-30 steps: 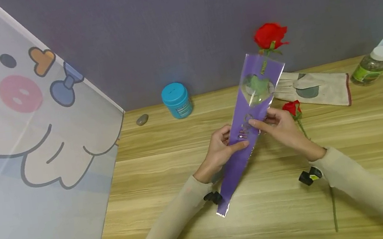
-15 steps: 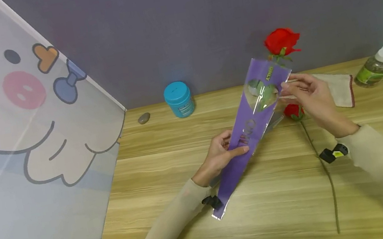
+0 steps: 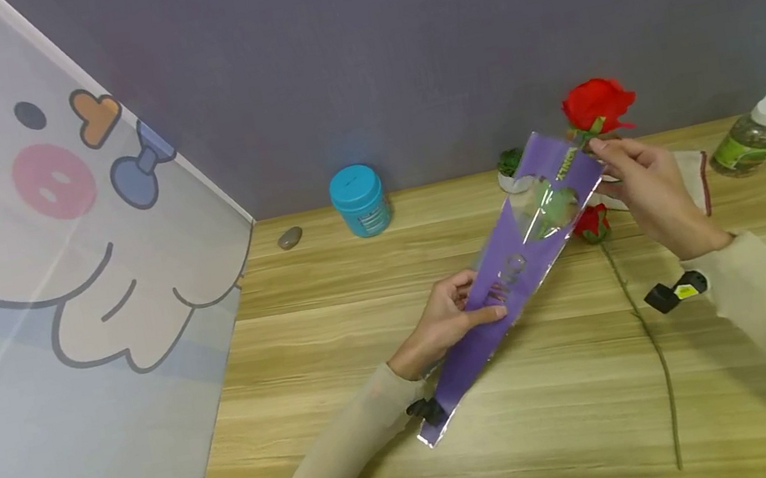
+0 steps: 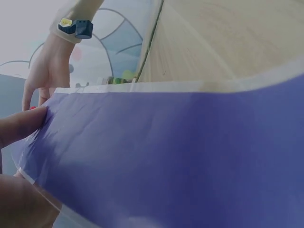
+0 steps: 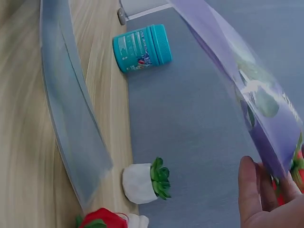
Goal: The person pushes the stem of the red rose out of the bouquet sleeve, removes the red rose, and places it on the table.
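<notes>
My left hand point(image 3: 441, 326) grips a purple flower sleeve point(image 3: 473, 346) with clear film at its lower middle, thumb on top. The sleeve slants from lower left to upper right. A large red rose point(image 3: 596, 104) stands out of its wide top end, with green leaves showing through the clear window. Right below the bloom, my right hand point(image 3: 657, 195) pinches the sleeve's top right corner; whether the stem is also held cannot be told. Beyond the purple sleeve in the right wrist view is a greyish translucent sleeve point(image 5: 71, 104). A smaller red rose point(image 3: 592, 223) lies on the table.
A blue jar point(image 3: 359, 201) and a grey stone point(image 3: 290, 238) stand left at the back. A potted succulent point(image 3: 511, 167) is behind the sleeve. Toward the right are a pale glove point(image 3: 692, 174), partly hidden, and a green-labelled jar point(image 3: 747, 142). A grey wall closes the back.
My right hand has shifted from the sleeve's middle up to its top corner. The sleeve's top and the large rose have moved right and down. My left hand keeps its grip.
</notes>
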A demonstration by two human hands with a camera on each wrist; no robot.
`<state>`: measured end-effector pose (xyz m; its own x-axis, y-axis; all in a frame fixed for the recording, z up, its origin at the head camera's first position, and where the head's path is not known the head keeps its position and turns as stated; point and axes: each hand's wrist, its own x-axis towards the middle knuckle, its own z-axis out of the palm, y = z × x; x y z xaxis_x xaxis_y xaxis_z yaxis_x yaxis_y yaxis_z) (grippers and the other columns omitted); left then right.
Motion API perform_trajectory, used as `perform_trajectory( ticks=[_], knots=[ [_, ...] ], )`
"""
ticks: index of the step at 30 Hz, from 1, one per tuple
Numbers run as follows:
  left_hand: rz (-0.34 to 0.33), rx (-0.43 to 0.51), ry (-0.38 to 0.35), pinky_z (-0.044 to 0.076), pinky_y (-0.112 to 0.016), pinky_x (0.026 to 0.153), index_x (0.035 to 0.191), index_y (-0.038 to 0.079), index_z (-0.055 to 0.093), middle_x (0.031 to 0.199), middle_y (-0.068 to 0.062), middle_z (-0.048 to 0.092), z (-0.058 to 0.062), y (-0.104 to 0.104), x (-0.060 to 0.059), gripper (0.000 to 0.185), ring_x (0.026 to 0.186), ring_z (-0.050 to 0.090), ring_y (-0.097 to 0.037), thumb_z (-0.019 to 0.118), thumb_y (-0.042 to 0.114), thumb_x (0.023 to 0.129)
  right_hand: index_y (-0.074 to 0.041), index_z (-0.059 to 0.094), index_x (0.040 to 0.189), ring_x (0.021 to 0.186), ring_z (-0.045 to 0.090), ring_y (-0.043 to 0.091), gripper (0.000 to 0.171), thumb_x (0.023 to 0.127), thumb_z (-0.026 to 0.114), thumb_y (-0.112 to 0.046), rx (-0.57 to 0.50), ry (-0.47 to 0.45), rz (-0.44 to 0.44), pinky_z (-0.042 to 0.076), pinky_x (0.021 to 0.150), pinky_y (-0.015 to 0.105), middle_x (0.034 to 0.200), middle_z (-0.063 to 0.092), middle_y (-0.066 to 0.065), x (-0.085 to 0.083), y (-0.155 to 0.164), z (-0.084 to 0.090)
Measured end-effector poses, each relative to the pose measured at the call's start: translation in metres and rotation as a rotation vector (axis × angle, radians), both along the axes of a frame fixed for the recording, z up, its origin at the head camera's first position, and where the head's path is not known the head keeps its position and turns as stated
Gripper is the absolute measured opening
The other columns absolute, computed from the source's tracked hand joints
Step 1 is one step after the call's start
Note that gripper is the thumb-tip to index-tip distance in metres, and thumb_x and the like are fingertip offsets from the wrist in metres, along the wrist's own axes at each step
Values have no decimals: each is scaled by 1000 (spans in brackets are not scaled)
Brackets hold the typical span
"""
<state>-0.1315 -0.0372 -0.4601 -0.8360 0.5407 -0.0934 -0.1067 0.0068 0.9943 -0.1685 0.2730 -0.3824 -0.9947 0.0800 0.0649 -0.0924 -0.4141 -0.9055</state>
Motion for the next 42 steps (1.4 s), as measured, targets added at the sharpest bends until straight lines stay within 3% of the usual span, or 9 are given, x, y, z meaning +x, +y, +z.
perform_trajectory(
  ticks=[8,15,19,25,31,34,40,42],
  knots=[
    [-36,0,-4,60,-24,80,119,-7,65,118,-26,74,0,4,2,35,88,73,-5,78,-8,86,-9,80,98,87,71,7,9,97,72,-7,-7,-76,-39,60,73,19,103,76,-5,0,2,-5],
    [-22,-6,-9,58,-21,76,117,-7,66,111,-21,78,-1,3,2,34,85,73,-6,79,-7,85,-6,80,101,87,70,8,9,95,74,-2,-22,-65,-31,59,73,19,99,78,-4,-2,3,-6],
    [-23,6,-24,58,-22,77,116,-6,66,109,-16,78,-2,2,2,34,86,73,-6,79,-8,85,-5,80,102,77,66,7,11,94,74,0,-8,-42,-52,53,65,17,93,78,-3,-3,2,-6],
    [-30,-5,-51,59,-24,79,117,-3,67,106,-6,78,0,0,1,33,87,74,-9,79,-5,86,-2,79,101,76,71,8,12,92,74,4,-33,15,-99,58,70,16,85,79,-1,-2,1,-7],
    [-31,3,-57,60,-24,80,118,-7,66,109,-11,77,0,-1,1,35,89,74,-9,78,-9,85,-4,78,99,75,72,7,9,91,78,-1,16,20,-165,60,71,16,83,77,-2,-2,-2,-5],
    [-31,1,-43,59,-23,82,118,-9,65,112,-18,76,-2,-2,1,35,90,73,-6,77,-11,85,-6,77,99,77,71,6,9,91,79,-2,1,6,-186,57,68,15,86,79,-3,-4,-1,-3],
    [-29,-18,-34,59,-22,80,118,-6,66,107,-11,77,-3,-9,3,36,90,73,-8,78,-8,85,-6,74,101,79,72,7,12,90,80,-5,-51,-18,-217,59,66,19,96,81,-3,-6,8,1],
    [-42,-28,-17,59,-22,80,119,-6,66,109,-15,77,-2,-13,3,36,91,73,-8,78,-7,85,-5,73,102,77,71,8,13,90,80,-5,-74,-23,-214,61,66,21,97,80,-2,-6,11,2]
  ],
)
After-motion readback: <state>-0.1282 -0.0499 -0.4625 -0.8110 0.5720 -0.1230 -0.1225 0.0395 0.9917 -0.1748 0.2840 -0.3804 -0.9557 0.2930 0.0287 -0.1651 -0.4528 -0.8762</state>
